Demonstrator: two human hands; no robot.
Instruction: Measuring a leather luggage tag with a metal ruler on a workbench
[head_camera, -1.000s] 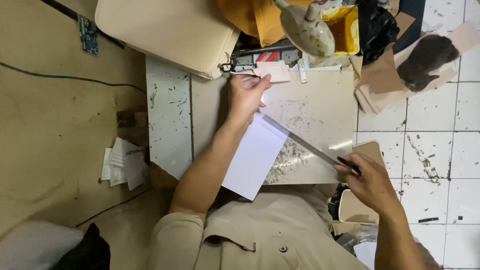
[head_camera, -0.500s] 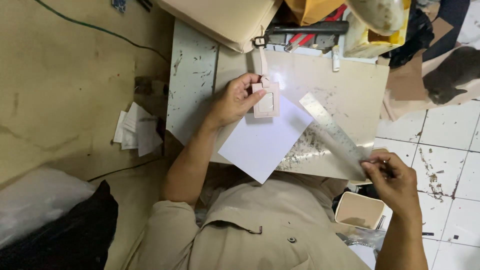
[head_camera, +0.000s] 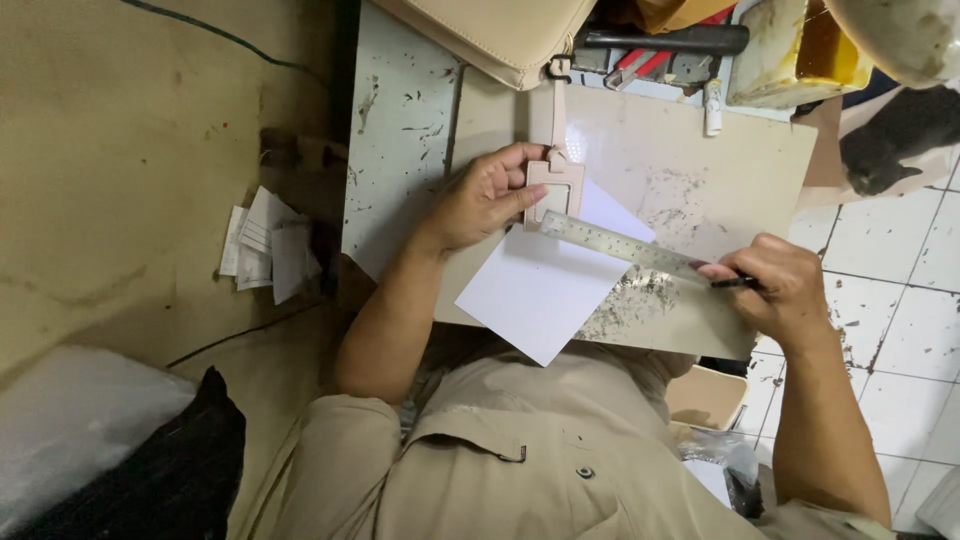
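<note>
Two hands are occupied: a pink leather tag (head_camera: 553, 192) is pinched by the left hand (head_camera: 482, 195), a steel ruler (head_camera: 625, 245) (with a dark pen (head_camera: 735, 283)) gripped by the right hand (head_camera: 775, 285); beyond them, a yellowish tub (head_camera: 775, 50), contents unclear.

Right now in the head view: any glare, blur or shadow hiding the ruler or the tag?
Head view: sharp and evenly lit. The ruler shows mild sheen but stays legible; the pink tag under the left hand is clear. Soft shadows only. The right hand covers the ruler's far end. The white paper looks bright, near featureless.
</note>
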